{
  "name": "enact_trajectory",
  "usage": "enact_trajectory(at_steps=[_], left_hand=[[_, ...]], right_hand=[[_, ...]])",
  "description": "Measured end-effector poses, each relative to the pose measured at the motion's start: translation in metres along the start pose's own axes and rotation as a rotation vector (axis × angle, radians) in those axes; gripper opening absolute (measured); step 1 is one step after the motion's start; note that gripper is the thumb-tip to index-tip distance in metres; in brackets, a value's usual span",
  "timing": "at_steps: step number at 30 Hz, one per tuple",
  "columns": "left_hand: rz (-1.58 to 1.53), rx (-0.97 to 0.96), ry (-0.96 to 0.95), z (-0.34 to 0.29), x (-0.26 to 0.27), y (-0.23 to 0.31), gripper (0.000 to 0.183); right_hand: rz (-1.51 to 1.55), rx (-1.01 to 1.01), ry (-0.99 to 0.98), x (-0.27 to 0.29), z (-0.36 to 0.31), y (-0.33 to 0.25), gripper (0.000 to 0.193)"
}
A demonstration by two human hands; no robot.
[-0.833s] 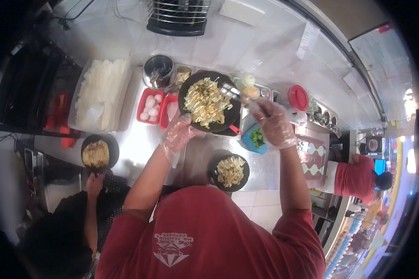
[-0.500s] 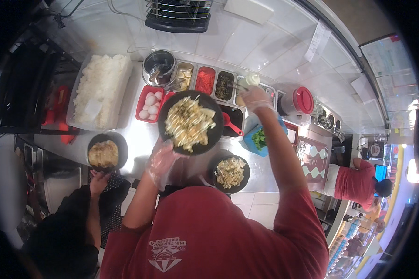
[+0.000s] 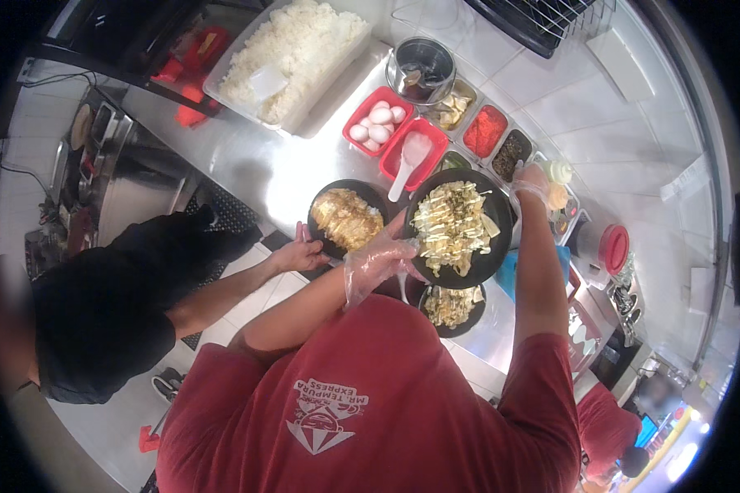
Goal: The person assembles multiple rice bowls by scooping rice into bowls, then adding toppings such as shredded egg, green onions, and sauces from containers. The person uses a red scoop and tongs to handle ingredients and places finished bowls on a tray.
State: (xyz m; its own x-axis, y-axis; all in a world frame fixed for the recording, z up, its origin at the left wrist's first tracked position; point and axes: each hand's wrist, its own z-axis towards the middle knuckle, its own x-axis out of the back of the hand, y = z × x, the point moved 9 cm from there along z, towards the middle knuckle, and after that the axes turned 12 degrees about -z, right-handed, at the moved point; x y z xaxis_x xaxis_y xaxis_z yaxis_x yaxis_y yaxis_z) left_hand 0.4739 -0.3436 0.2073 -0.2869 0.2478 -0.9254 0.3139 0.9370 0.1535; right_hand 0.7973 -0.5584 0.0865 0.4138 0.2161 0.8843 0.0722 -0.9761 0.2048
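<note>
My left hand, in a clear plastic glove, grips the near-left rim of a black bowl. The bowl holds food striped with pale sauce and sprinkled with dark flakes. My gloved right hand is beside the metal tub of dark flakes; its fingers look closed, but what they hold is not clear. Partly under my bowl sits another black bowl of similar food. To the left, a co-worker's hand holds a black bowl topped with browned, egg-like food, close by my left hand.
A large clear bin of white rice stands at the far left. Along the wall are a red tub of eggs, a red tub with a white paddle, a metal pot, a tub of red shreds and a red-lidded container.
The view has swung round, shifting the counter rightward and upward. The co-worker's bowl has come in next to my left hand. My left hand still holds its bowl.
</note>
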Motion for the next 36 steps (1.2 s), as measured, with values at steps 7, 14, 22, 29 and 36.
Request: enact_trajectory(at_steps=[7,14,22,29,36], left_hand=[[0.039,0.017,0.055,0.028,0.026,-0.014,0.093],[0.095,-0.029,-0.096,0.063,0.055,-0.010,0.083],[0.106,-0.033,-0.265,0.065,0.023,-0.005,0.071],[0.101,-0.015,-0.246,0.056,0.021,-0.007,0.070],[0.126,-0.035,-0.239,0.051,0.015,-0.005,0.073]], right_hand=[[0.230,-0.019,0.155,0.047,-0.066,0.039,0.047],[0.497,0.151,0.436,0.134,-0.223,0.067,0.039],[0.784,0.373,0.220,0.111,-0.325,0.053,0.023],[0.722,0.420,0.177,0.108,-0.338,0.029,0.028],[0.726,0.550,0.203,0.120,-0.326,0.005,0.023]])
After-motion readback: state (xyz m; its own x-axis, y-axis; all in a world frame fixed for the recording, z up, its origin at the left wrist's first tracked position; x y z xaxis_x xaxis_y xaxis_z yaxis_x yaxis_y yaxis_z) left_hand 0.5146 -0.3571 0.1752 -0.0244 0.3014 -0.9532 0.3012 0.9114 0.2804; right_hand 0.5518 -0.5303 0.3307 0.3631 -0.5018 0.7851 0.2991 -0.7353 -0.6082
